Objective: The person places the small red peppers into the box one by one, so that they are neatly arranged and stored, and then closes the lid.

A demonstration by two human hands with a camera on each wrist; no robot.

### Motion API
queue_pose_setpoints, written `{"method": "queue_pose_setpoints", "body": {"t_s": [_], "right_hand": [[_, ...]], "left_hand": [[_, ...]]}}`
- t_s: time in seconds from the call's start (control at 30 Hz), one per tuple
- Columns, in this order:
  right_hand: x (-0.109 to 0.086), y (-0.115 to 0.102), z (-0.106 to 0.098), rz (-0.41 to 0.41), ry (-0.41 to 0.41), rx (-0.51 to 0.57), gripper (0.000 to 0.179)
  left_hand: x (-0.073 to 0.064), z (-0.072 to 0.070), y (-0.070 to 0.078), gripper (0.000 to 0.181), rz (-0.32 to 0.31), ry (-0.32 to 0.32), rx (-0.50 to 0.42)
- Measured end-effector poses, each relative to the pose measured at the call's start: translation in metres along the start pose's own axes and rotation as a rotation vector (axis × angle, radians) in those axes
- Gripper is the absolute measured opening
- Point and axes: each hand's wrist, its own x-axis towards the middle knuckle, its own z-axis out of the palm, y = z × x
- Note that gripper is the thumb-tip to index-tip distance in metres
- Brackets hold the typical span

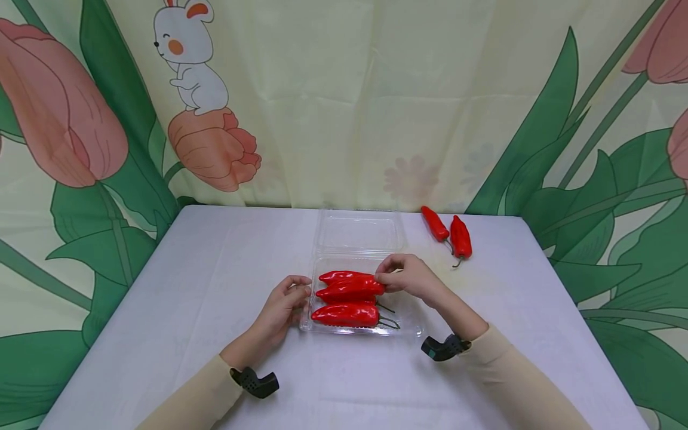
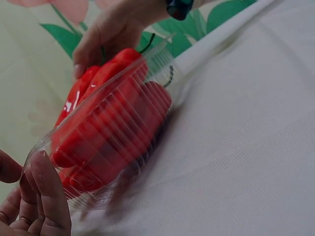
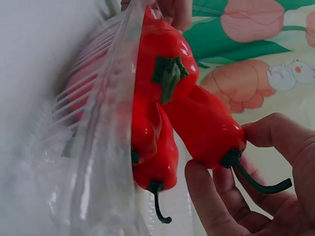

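Note:
A clear plastic box [image 1: 414, 325] lies open on the table with several red peppers [image 1: 344, 315] in it, their stems pointing right. My left hand [image 1: 282, 307] holds the box at its left edge; in the left wrist view, the thumb and fingers [image 2: 49, 191] are at the rim. With thumb and fingertips, my right hand [image 1: 409, 278] pinches one red pepper [image 3: 206, 130] near its stem end. That pepper is on top of the others and slants up past the box wall. The lower peppers are partly hidden beneath it.
The box's clear lid [image 1: 360, 232] is folded back behind it, flat on the white tablecloth [image 1: 242, 251]. Two more red peppers [image 1: 461, 237] lie at the back right of the table. A printed curtain [image 1: 333, 107] hangs along the back edge.

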Motion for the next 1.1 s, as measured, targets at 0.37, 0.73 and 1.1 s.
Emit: {"method": "queue_pose_setpoints", "body": {"t_s": [0.37, 0.73, 1.1], "right_hand": [[0.001, 0.001, 0.009, -0.006, -0.022, -0.017, 0.022], [-0.004, -0.004, 0.022, -0.056, -0.042, -0.108, 0.016], [-0.004, -0.008, 0.023, -0.058, 0.053, -0.181, 0.019]], "left_hand": [[0.0, 0.0, -0.002, 0.031, 0.003, 0.01, 0.004], [0.0, -0.001, -0.002, 0.033, 0.007, 0.004, 0.006], [0.001, 0.0, -0.001, 0.034, 0.002, 0.01, 0.016]]}}
